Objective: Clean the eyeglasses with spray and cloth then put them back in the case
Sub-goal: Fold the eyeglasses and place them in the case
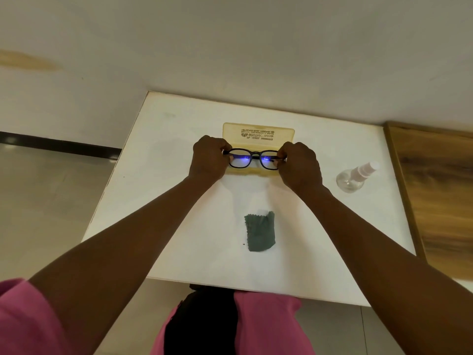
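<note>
Black-framed eyeglasses [253, 159] are held just over the open yellow case [258, 133], whose lid stands up behind with printed text on it. My left hand [208, 160] pinches the frame's left end. My right hand [299, 166] pinches its right end. The lenses show small blue reflections. A dark green cleaning cloth [260, 232] lies crumpled on the white table [158, 155], nearer to me than the case. A clear spray bottle [354, 176] lies on its side to the right of my right hand.
A wooden panel [437, 190] borders the table's right edge. A white wall rises right behind the table's far edge. Grey floor lies to the left. My pink-clothed lap is below the near edge.
</note>
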